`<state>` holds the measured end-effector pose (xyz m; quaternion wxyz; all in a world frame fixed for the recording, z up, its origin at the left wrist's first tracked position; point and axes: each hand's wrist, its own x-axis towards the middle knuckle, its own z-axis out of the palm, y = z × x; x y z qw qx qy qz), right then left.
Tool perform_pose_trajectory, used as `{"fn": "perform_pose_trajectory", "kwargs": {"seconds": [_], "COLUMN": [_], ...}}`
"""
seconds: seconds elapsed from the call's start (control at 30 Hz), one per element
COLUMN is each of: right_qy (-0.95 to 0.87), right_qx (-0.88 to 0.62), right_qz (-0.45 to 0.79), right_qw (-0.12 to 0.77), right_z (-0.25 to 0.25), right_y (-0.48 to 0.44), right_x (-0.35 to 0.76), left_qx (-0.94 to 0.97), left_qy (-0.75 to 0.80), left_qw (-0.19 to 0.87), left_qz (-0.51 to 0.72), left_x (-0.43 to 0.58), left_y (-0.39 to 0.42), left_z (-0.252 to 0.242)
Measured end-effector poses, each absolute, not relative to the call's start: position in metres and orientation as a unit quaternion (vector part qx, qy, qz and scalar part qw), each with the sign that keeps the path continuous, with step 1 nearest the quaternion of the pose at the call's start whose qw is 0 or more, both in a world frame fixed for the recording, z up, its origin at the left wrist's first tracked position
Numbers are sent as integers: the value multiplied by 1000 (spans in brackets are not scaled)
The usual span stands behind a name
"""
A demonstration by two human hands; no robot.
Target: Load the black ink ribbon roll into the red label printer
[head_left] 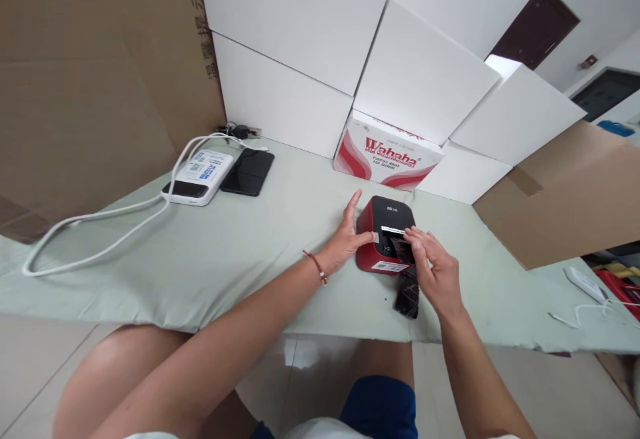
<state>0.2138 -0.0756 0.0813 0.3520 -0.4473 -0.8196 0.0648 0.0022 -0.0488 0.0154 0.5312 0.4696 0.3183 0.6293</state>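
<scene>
A small box-shaped device (393,216) with a black top and red sides stands on the cloth-covered table. My left hand (345,239) is at its left side, thumb touching the top edge and index finger stretched out past the corner. At the device's near right corner, my right hand (437,266) has its fingers closed on a dark glossy flap-like piece (403,250) over an opening in the top. A black plastic-wrapped item (407,296) lies just in front of the device, partly behind my right hand. White labels are stuck on the top and front.
A white power bank (203,176) with a looped white cable, a black phone (249,171) and keys (237,130) lie at left. Behind the device, a Wahaba carton (385,156) leans on white boxes. Cardboard (560,192) stands at right, near another white device (586,284).
</scene>
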Motion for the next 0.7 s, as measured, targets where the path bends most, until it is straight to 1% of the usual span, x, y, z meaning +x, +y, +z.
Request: {"fn": "perform_pose_trajectory", "kwargs": {"seconds": [0.07, 0.13, 0.23, 0.37, 0.47, 0.53, 0.6, 0.7], "right_qy": [-845, -871, -887, -890, -870, -854, -848, -860], "right_qx": [-400, -361, -337, -355, -418, -480, -520, -500], "right_qz": [49, 44, 39, 47, 59, 64, 57, 42], "right_qw": [352, 332, 312, 282, 253, 190, 81, -93], "right_z": [78, 77, 78, 93, 112, 125, 135, 136], "right_y": [-90, -99, -104, -98, -80, -57, -28, 12], "right_x": [216, 222, 230, 229, 218, 207, 192, 165], "left_qx": [452, 438, 430, 433, 446, 461, 475, 491], "left_qy": [301, 291, 278, 266, 270, 277, 285, 301], "left_qw": [558, 575, 592, 596, 585, 575, 562, 540], "left_qz": [627, 626, 623, 622, 621, 617, 614, 614], "left_x": [4, 6, 8, 8, 7, 6, 6, 5], "left_y": [-49, -48, -47, -46, -45, -44, -41, -38], "left_z": [14, 13, 11, 9, 7, 4, 1, -4]}}
